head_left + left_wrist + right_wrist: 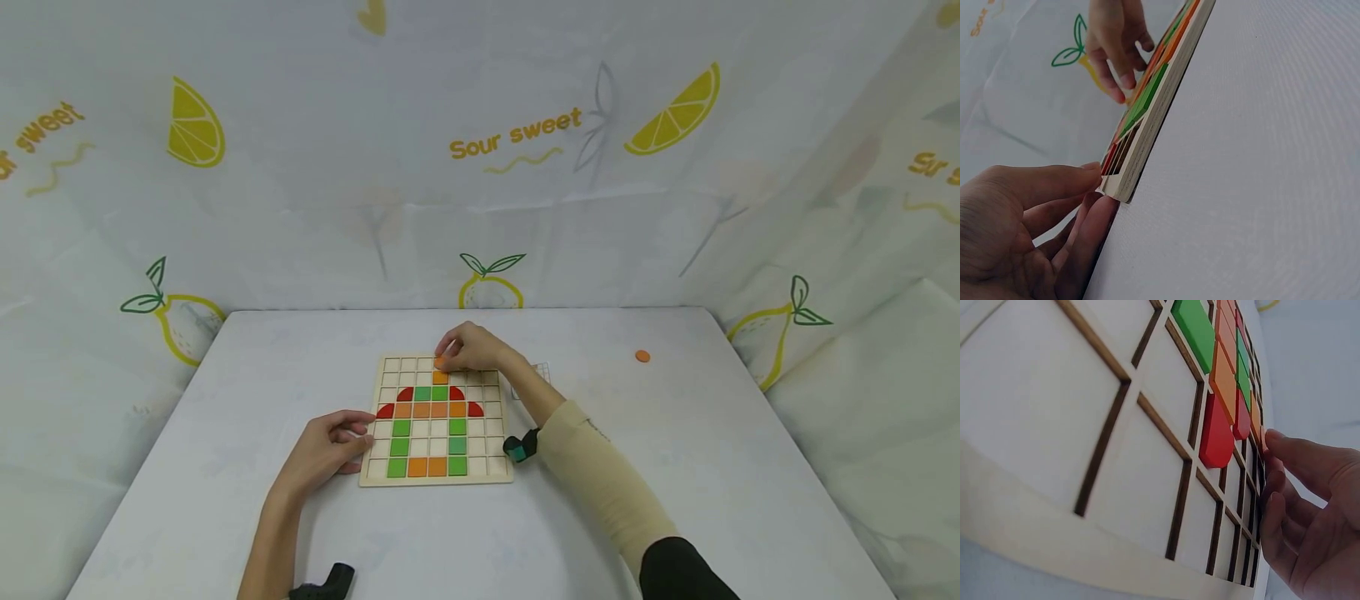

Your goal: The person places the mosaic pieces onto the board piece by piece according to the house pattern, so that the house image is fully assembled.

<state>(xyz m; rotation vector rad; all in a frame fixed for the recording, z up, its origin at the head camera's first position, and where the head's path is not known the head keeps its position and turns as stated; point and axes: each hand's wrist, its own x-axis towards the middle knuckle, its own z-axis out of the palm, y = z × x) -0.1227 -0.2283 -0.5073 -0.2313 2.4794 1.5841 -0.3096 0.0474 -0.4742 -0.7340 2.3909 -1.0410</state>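
Observation:
A wooden grid board [437, 481] lies on the table with green, orange and red tiles in some of its squares. My left hand [333, 446] grips its left edge; in the left wrist view the thumb [1063, 182] is on the frame, the other fingers against the side. At the top row, my right hand [472, 346] pinches an orange tile [439, 364], mostly covered by the fingers. Just below sits another orange tile [440, 378]. In the right wrist view, the fingertips are at the board's far end, past the red rounded tiles [1215, 437].
A round orange piece [642, 356] lies on the table [660, 467] at the right. Partly behind the right forearm is a printed grid card [542, 372]. A white cloth with lemon prints [322, 242] hangs behind the table.

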